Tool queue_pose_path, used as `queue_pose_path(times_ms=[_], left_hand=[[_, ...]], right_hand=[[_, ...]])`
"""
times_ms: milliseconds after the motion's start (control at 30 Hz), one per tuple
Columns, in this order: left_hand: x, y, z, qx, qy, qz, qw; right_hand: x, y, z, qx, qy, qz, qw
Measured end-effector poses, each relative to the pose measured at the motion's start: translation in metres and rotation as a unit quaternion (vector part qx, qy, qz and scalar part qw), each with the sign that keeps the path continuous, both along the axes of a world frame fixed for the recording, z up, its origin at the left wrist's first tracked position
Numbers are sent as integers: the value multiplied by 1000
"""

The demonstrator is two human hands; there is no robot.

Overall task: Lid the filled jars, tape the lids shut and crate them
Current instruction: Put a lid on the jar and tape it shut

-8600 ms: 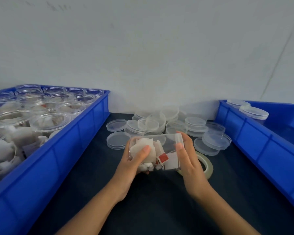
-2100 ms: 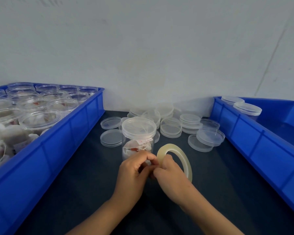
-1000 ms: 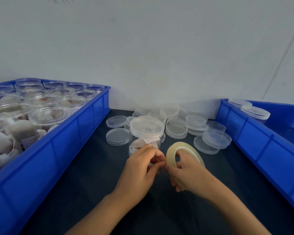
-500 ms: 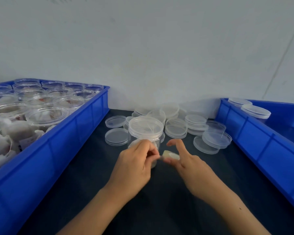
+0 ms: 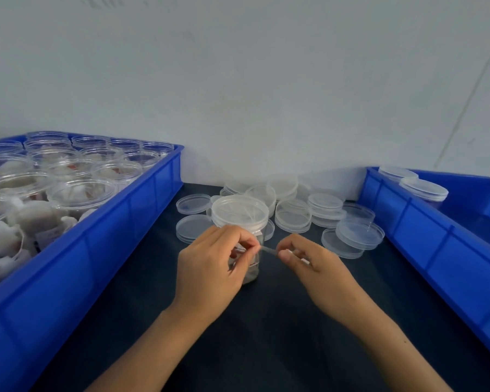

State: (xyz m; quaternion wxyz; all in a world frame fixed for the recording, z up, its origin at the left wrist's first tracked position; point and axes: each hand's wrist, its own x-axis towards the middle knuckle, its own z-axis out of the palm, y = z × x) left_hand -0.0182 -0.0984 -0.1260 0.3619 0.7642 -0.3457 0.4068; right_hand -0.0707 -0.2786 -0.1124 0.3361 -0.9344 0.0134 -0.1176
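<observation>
My left hand (image 5: 210, 267) is curled closed in front of the jar (image 5: 246, 244), thumb and forefinger pinched on one end of a short strip of clear tape (image 5: 269, 250). My right hand (image 5: 309, 261) pinches the other end, so the strip runs taut between my two hands, just near of the jar's side and below its lid (image 5: 239, 212). I cannot tell whether the tape touches the jar yet. The roll itself is mostly hidden; only a pale sliver shows under my right fingers, too little to be sure of.

The jar stands upright on the dark table (image 5: 266, 335), in the middle, with its clear lid already on. Through the wall I see white packets inside, partly covered by my left hand.

Beyond the jar, toward the far wall, a heap of loose clear lids (image 5: 326, 206) lies on the table, some stacked, some leaning on each other, spreading from left of the jar to the right.

On the left sits a blue crate (image 5: 102, 236) packed with open jars (image 5: 81, 195) holding white packets with red tags. On the right, a second blue crate (image 5: 425, 230) runs along the table's edge; two lidded jars (image 5: 423, 189) stand at its far end, side by side.
</observation>
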Motion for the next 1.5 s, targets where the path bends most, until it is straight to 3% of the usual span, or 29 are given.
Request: queue_pose_path(times_ms=[267, 500, 633, 867, 1000, 1167, 1300, 1500], left_hand=[[1, 1, 2, -33, 35, 4, 999], [-3, -3, 0, -73, 27, 75, 994], [0, -4, -3, -126, 99, 63, 985], [9, -3, -6, -189, 251, -147, 938], [9, -1, -2, -184, 260, -164, 934], [0, -1, 4, -199, 263, -182, 926], [-6, -1, 11, -189, 288, -187, 920], [-18, 3, 24, -174, 341, -177, 907]], right_hand=[[-3, 11, -3, -23, -69, -52, 996], [1, 25, 12, -153, -160, -94, 971], [8, 32, 19, -220, -216, -89, 947], [17, 31, 14, -257, -177, -59, 948], [14, 32, 15, -272, -144, -33, 951], [-9, 31, 30, -264, -240, -21, 934], [-19, 33, 39, -276, -132, 14, 952], [-33, 26, 53, -215, -103, 18, 971]])
